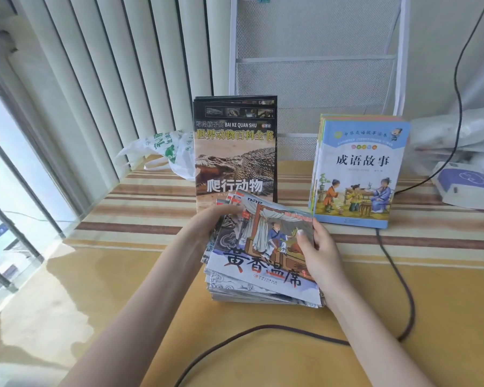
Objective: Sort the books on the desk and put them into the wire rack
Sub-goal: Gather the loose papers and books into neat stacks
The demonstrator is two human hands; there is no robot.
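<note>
We have both hands on the near stack of thin picture books (263,263): left hand (207,227) curls round its far-left edge, fingers on the fanned upper corners; right hand (319,252) pinches the right edge, thumb on the top cover, fingers tucked under and out of view. The stack lies on the striped desk cloth (123,219), tilted and not squared, lower books fanned out to the near side and left. Main risk: if we lift it like this, the glossy thin books slide out of the bottom, since the grip only holds the edges. Second risk: the dark reptile book (235,146) stands upright just beyond the stack (looks like several behind it), and the far corner of the stack overlaps its lower edge, so a push forward can topple it. The blue idiom story books (358,174) stand to the right, apart from the stack. A black cable (397,275) runs near the right hand and loops in front; a forearm could snag it. The white wire rack (316,60) at the far side shows no books in its visible pockets, so nothing is racked yet, we judge.
</note>
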